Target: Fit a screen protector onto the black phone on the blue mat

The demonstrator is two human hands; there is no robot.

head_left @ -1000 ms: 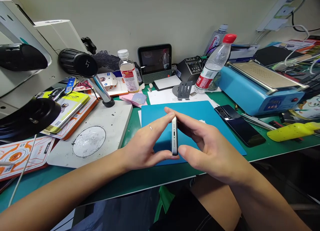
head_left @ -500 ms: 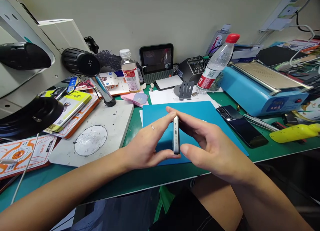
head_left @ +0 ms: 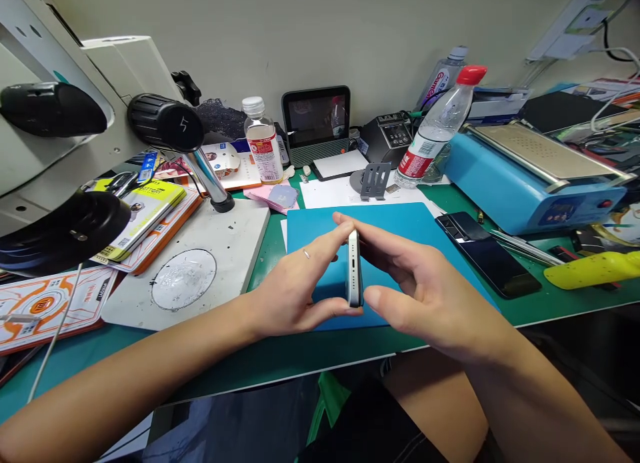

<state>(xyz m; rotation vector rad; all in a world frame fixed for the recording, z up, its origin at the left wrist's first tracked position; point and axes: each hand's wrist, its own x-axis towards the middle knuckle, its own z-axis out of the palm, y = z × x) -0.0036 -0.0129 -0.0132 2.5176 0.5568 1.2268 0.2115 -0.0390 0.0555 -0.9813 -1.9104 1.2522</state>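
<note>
Currently held: a slim, flat-edged phone with a pale silvery metal frame (head_left: 353,269), standing on its long edge above the smooth blue rectangular mat (head_left: 325,224).
Phone's short end: turned to the viewer, with a dark oval port (head_left: 353,262) midway and small dark holes on both sides of it; the lower corner looks darker.
Left hand (head_left: 290,293): bare, fingers closed to the phone's width, thumb under its lower edge, forefinger at its upper corner.
Right hand (head_left: 425,289): bare and cupped, thumb and fingers wide apart, fingertips meeting the left ones over the phone; the thumb is just beside the frame, and whether it touches I cannot tell.
Phone's faces: edge-on, so screen and back cannot be told apart; the far end is hidden.
Mat's right: a glossy black phone-shaped slab (head_left: 493,259) along its edge; farther out, a yellow plastic bottle (head_left: 590,269), cut off.
Mat's left: a white-and-black microscope (head_left: 65,229), cut off.
Behind the mat: a dark-framed display (head_left: 317,119), its picture too dim to read.
</note>
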